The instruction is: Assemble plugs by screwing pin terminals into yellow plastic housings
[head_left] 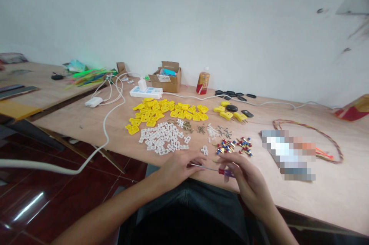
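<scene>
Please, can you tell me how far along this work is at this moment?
It looks early. Done: only a few yellow pieces beside the black parts look assembled. In hand: the right hand holds a red-handled screwdriver, with the left hand beside its shaft. Left: the big heap of yellow parts, white plastic pieces, small screws and red and blue terminals lie loose.

Right hand (250,183) holding red-handled screwdriver (226,172), left hand (178,170) just beside it, plywood table (331,187)

Plywood table (331,183), yellow plastic pieces (152,108), white plastic pieces (160,137), crimp terminals (230,146), power strip (145,92), cardboard box (165,81)
</scene>
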Available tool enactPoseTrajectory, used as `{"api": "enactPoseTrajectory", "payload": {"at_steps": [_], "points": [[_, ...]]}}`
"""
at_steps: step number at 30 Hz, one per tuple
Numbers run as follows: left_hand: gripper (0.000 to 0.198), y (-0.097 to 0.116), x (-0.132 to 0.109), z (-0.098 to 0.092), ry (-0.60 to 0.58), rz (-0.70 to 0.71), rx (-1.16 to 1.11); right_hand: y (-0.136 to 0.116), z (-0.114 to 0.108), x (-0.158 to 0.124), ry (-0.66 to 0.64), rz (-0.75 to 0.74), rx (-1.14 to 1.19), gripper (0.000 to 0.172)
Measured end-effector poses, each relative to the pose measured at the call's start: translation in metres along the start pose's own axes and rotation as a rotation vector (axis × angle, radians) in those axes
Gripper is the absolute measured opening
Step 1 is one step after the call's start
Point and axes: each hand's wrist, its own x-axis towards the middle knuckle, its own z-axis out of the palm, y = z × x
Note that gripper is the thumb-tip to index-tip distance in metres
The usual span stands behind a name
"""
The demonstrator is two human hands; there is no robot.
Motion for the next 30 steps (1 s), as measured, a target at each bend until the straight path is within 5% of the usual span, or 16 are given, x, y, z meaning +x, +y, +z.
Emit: {"api": "enactPoseTrajectory", "payload": {"at_steps": [5,12,16,21,24,30], "points": [[0.011,0.005,0.003,0.001,0.048,-0.083,-0.027,0.012,-0.001,0.006,0.001,-0.104,-0.256,0.019],[0.013,0.010,0.004,0.001,0.108,-0.032,0.090,0.006,0.033,-0.019,-0.239,-0.361,-0.712,0.020],[0.014,0.008,0.004,0.002,0.073,0.020,0.125,0.013,0.060,-0.064,-0.531,-0.400,-0.428,0.022],[0.015,0.009,0.003,0.000,0.073,0.040,0.135,0.034,0.084,-0.083,-0.735,0.028,-0.138,0.040],[0.014,0.009,0.005,-0.002,0.060,0.002,0.112,0.054,0.101,-0.080,-0.589,0.265,-0.151,0.037],[0.014,0.008,0.006,-0.004,0.060,0.011,0.076,0.084,0.123,-0.070,-0.456,0.260,-0.318,0.046]]}}
